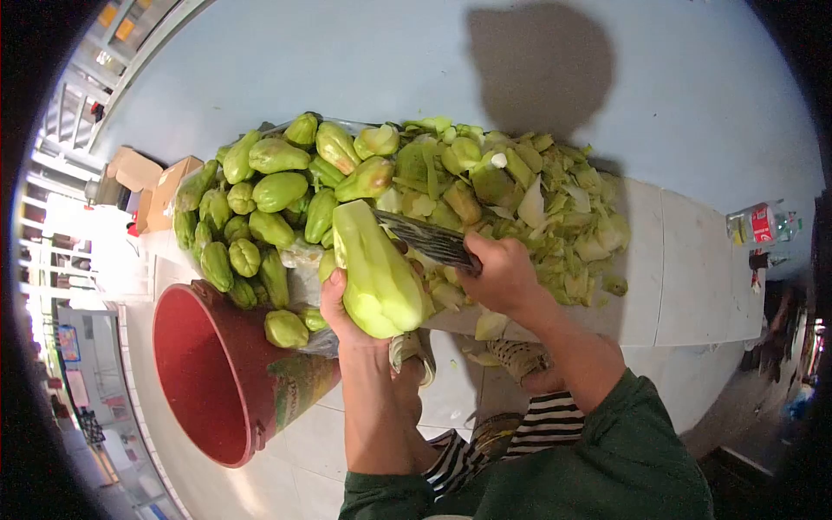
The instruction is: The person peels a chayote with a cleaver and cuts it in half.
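Observation:
My left hand (342,316) is wrapped round a large chayote (373,269), whose pale surface is peeled over the side that shows. My right hand (503,273) grips a knife (425,238) with a dark, streaked blade. The blade points left, its tip close to the chayote's upper right side; whether it touches I cannot tell. Behind and left lies a heap of unpeeled green chayotes (277,191). Beyond the knife and to its right spreads a pile of chayote peelings (563,225).
A red bucket (208,373) is tipped with its mouth facing left, beside the chayotes. A cardboard box (165,191) stands at the left. Plastic bottles (764,224) lie by the wall (364,61) at the far right. My shoes (520,357) are on the tiles below the peelings.

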{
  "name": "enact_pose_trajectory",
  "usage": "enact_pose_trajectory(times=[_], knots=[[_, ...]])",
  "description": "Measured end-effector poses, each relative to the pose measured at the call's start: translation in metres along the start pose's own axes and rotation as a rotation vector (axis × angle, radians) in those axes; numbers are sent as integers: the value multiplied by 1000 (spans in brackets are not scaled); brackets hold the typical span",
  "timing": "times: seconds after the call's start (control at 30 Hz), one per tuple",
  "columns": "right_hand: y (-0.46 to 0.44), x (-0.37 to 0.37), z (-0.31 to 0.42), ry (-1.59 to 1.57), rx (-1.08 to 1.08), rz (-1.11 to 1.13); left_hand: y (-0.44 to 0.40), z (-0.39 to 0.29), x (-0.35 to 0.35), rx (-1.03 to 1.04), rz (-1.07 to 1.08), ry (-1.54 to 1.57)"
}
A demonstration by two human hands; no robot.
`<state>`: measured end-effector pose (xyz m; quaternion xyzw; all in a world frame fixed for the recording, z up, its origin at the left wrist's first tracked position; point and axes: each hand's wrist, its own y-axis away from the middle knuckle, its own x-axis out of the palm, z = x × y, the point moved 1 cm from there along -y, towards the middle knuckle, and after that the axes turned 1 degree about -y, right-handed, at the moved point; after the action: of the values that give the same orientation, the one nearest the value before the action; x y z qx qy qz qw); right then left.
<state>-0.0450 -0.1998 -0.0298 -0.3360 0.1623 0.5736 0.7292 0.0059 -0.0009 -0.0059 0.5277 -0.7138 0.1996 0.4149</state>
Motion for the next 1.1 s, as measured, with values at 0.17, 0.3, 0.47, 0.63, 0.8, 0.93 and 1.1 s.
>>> enact_pose_trajectory(times=[0.17, 0.3, 0.47, 0.63, 0.8, 0.93, 1.1], knots=[[0, -13, 26, -94, -254, -50, -4, 0, 5, 41, -163, -70], [2, -14, 33, -160, -557, -41, 1, 2, 9, -47, 52, 19], [10, -10, 35, -12, -397, -74, -1, 2, 11, -5, -68, -61], [8, 0, 25, 7, -308, -100, -3, -7, 7, 47, -40, -60], [10, -2, 27, 31, -324, -93, -1, -8, 8, 28, 39, -49], [13, 13, 21, 26, -84, 0, -6, -12, -26, 102, -193, -70], [15, 7, 23, 42, -241, -104, 4, -13, 7, 73, 14, 51]])
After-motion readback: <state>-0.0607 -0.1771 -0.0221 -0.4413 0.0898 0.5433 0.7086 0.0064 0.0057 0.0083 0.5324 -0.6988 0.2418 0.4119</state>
